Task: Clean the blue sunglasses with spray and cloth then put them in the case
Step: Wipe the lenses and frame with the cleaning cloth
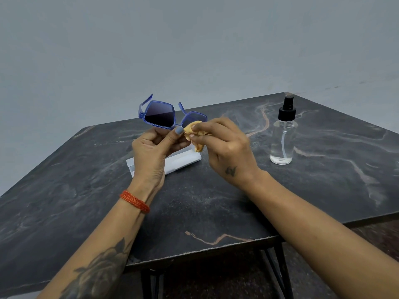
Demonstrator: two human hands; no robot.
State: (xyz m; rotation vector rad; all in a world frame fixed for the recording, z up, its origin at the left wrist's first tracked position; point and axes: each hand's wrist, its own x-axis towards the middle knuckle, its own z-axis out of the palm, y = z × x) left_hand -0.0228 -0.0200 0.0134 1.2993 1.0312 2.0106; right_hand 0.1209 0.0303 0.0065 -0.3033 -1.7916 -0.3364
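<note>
Above the middle of the dark marbled table [216, 201], the left hand [151, 152] holds the blue sunglasses [166, 115] in the air, its thumb and fingers curled round the lower rim near the bridge. The frame is tilted, the left lens higher and bare, both temple arms unfolded and pointing away toward the grey wall [194, 39]. The right hand [226, 147] pinches a bunched yellow cloth [195, 132] between thumb and fingertips and presses it on the right lens, which the cloth and fingers mostly cover; how much of that lens is touched is hard to judge from here.

Directly beneath the hands, flat on the table, lies the white case [172, 162], long and narrow, partly hidden by the left palm; it seems closed, though the wrist blocks part of it. To the right, well apart from the case and the hands, the clear spray bottle [282, 137] stands upright with its black pump top, a little liquid in the bottom.

The table's near edge runs under both forearms, and its right corner drops off just past the right forearm, with black legs [278, 272] below. Bare tabletop spreads left of the case and between the case and the bottle. A red thread band [135, 200] circles the left wrist
</note>
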